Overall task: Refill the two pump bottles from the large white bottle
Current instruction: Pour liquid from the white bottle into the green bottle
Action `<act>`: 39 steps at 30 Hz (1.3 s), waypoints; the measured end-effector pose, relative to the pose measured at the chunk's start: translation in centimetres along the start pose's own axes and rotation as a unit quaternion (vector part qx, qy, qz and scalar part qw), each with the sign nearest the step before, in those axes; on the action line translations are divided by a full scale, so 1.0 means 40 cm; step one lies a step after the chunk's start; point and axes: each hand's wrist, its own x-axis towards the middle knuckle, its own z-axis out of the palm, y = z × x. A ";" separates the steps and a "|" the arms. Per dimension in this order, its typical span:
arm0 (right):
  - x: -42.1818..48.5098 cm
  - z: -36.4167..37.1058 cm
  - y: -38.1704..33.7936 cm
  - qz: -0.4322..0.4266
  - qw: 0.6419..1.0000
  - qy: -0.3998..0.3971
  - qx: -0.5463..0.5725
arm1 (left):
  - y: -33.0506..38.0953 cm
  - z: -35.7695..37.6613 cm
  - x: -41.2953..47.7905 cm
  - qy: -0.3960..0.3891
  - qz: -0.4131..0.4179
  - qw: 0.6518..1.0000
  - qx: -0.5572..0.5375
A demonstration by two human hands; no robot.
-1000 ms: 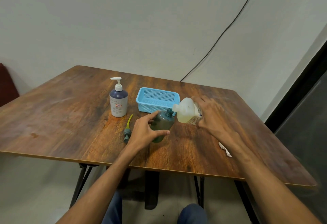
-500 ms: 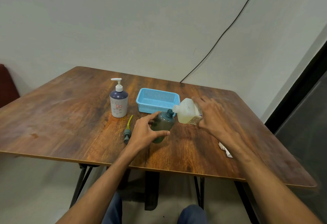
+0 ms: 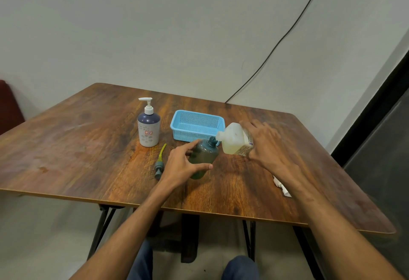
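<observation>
At the bottom edge a person's knees (image 3: 240, 267) in blue trousers show below the near edge of the wooden table (image 3: 66, 147). Both bare forearms reach out over it. Beside the right wrist a small white crumpled scrap (image 3: 281, 187) lies on the tabletop; what it is cannot be told.

The left hand (image 3: 179, 166) grips the dark green bottle (image 3: 204, 155), thumb across its near side and fingers curled round the far side. The bottle has no pump and leans to the right, with its open neck pointing up towards the other bottle. Just left of that hand, its pump head (image 3: 159, 165) lies flat on the wood with the yellow dip tube pointing away.

The right hand (image 3: 263, 144) grasps the large white bottle (image 3: 232, 139) from above and behind, fingers spread over its body. It is held off the table and tipped on its side, its spout at the green bottle's neck. Pale yellowish liquid shows through its wall.

Just behind both bottles sits a blue mesh basket (image 3: 197, 124). Left of it the second pump bottle (image 3: 148, 131), white with a navy top, stands upright with its pump on. A black cable (image 3: 276, 45) runs up the wall behind.
</observation>
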 end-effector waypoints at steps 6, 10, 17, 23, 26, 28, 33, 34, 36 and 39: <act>0.001 -0.001 -0.001 -0.002 1.000 0.004 -0.004 | 0.000 -0.001 0.001 -0.002 -0.001 1.000 -0.003; 0.003 -0.002 -0.003 -0.001 1.000 0.001 -0.007 | -0.002 -0.003 0.001 -0.004 -0.003 1.000 -0.005; 0.001 -0.007 -0.005 -0.003 1.000 0.002 -0.006 | -0.002 -0.001 -0.001 -0.002 -0.005 1.000 -0.007; 0.002 -0.008 -0.006 -0.005 1.000 0.003 -0.010 | 0.001 -0.002 -0.002 0.000 0.000 1.000 -0.010; 0.003 -0.007 -0.006 -0.003 1.000 0.000 -0.011 | 0.001 -0.003 -0.004 -0.001 0.000 1.000 -0.014; 0.002 -0.009 -0.006 -0.002 1.000 -0.002 -0.014 | 0.003 -0.003 -0.004 -0.002 -0.001 1.000 -0.015; 0.001 -0.017 -0.009 -0.004 1.000 -0.001 -0.009 | 0.007 0.000 -0.002 -0.002 -0.005 1.000 -0.015; 0.000 -0.018 -0.009 -0.004 1.000 0.000 -0.009 | 0.008 0.000 -0.002 -0.002 -0.005 1.000 -0.015; -0.002 -0.018 -0.008 -0.003 1.000 0.000 -0.012 | 0.008 0.003 -0.002 -0.001 -0.006 1.000 -0.015; -0.001 -0.018 -0.008 0.000 1.000 -0.009 -0.011 | 0.007 0.006 -0.002 0.000 -0.005 1.000 -0.014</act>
